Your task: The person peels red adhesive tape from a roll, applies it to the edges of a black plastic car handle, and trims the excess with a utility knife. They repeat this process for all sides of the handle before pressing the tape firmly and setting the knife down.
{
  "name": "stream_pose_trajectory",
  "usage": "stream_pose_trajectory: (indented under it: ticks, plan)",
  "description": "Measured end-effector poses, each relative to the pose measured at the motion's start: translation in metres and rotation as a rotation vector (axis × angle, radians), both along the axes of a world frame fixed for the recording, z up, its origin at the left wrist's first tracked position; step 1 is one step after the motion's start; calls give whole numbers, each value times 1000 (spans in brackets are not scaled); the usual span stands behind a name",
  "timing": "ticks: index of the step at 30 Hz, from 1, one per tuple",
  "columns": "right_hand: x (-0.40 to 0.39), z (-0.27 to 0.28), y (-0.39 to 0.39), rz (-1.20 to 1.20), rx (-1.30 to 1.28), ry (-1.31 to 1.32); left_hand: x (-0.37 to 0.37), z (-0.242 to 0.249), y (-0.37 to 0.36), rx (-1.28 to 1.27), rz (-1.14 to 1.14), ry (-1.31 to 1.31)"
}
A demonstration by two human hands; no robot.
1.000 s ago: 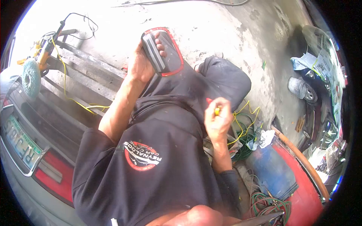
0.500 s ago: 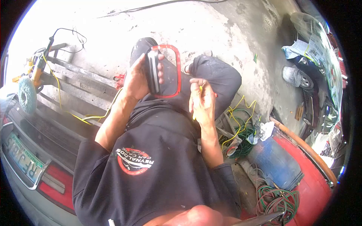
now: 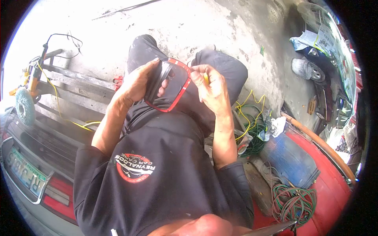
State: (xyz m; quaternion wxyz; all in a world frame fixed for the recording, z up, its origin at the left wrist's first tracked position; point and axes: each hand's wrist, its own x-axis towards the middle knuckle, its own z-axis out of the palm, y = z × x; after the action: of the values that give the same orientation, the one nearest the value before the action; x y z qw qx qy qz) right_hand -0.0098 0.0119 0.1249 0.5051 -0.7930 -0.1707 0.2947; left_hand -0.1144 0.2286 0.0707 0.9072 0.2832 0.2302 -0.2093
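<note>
My left hand [image 3: 138,84] is wrapped round a dark, glossy part with a red-edged frame [image 3: 185,87], held tilted above my lap. Some of its fingertips show through the frame's opening. At the frame's upper right edge is my right hand [image 3: 212,88], its fingers closed on a small yellow tool [image 3: 206,79]. Those fingers are at or very near the red edge; whether they touch it is unclear.
On the left, a polisher with a fluffy pad [image 3: 25,106] rests by a slatted metal rack [image 3: 78,74], above a car's rear with a plate [image 3: 25,171]. At right are coiled hoses [image 3: 293,204], a blue container [image 3: 289,161] and a red surface [image 3: 327,192].
My right hand has risen to the frame's edge with the yellow tool. The frame is now more tilted, and my left hand has shifted slightly left.
</note>
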Motion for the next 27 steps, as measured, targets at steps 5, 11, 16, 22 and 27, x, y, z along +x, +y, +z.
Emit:
stream_pose_trajectory:
  ticks: [5, 11, 16, 22, 27]
  plan:
    - [-5, 7, 1, -61, 118, 291, 2, -3, 1, -107, 10, -33]
    - [-11, 6, -1, -47, 121, 373, -4, -21, -2, -151, -20, -90]
    - [-7, -2, 2, -185, 233, 485, 0, -2, -8, -315, 21, -66]
    - [-2, -13, 7, -318, 254, 435, -5, -2, -19, -344, 183, 56]
    - [-41, -7, -8, -340, 198, 463, -4, -4, -16, -370, 562, 27]
